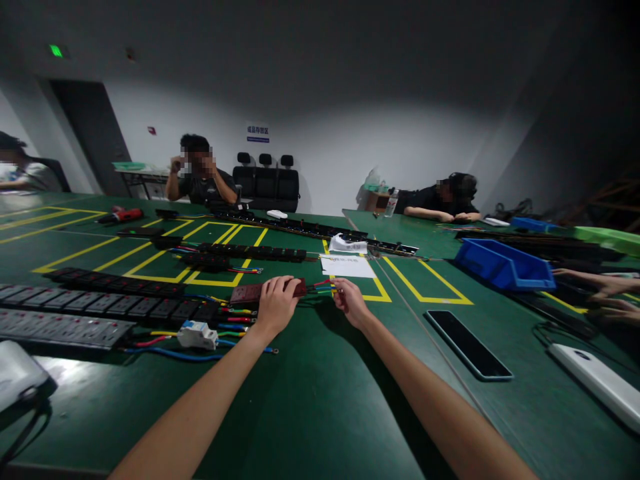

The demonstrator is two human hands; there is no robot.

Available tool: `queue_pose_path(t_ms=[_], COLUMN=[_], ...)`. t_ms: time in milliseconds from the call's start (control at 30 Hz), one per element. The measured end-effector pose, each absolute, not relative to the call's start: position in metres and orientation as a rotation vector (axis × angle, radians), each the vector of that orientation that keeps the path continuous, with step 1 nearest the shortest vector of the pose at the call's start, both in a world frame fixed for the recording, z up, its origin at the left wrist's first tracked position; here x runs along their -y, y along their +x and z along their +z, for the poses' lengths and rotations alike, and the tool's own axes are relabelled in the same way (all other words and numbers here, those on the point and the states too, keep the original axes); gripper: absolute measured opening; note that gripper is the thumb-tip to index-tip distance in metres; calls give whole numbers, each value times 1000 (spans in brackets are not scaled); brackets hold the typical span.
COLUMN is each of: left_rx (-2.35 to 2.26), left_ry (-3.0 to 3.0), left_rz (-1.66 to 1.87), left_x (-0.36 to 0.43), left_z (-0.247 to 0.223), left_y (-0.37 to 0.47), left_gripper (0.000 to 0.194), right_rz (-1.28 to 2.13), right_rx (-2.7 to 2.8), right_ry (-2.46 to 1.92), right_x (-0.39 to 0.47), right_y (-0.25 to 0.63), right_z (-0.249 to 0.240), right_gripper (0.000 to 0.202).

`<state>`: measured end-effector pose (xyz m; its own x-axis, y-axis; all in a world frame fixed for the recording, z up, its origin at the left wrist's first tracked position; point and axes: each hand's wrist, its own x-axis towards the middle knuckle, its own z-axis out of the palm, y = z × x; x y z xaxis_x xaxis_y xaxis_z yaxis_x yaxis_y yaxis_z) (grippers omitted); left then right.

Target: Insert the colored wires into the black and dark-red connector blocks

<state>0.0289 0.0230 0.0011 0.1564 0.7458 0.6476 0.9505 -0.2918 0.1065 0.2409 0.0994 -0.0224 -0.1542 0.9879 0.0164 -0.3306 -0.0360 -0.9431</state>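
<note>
My left hand (277, 303) lies over the right end of a dark red socket strip (243, 293), its fingers curled down onto it. Coloured wires (320, 288), among them red, green and blue, run out of that end. My right hand (350, 301) pinches these wires between thumb and fingers, a short way right of the strip. To the left lie black socket strips (115, 303) and a grey one (60, 328), with ringed wire ends pointing towards my left forearm. A white circuit breaker (198, 335) sits among their wires. Behind my hands is a white paper sheet (349, 267).
A phone (469, 345) and a blue bin (505, 265) stand right, near another person's hands (600, 287). A white device (597, 383) lies at the right edge. Long black strips (320, 230) cross the green table behind. A red power tool (120, 215) lies far left. People sit opposite.
</note>
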Motion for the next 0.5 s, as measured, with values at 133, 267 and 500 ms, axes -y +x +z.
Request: queue_pose_path(t_ms=[133,267,500], left_rx=[1633,1628,1600], left_ry=[-2120,-2120,-2147], left_rz=[-893,-894,-891], left_x=[-23,-24,-24], left_z=[1,1,0], left_y=[29,29,29], left_gripper=[35,35,35], right_rz=[1458,1451,1404], right_rx=[1072,1117,1103], right_ry=[-910,-907,-919], right_x=[-100,-100,-98], right_y=[242,242,240], right_z=[-23,-25,-23], right_gripper=[33,37,45])
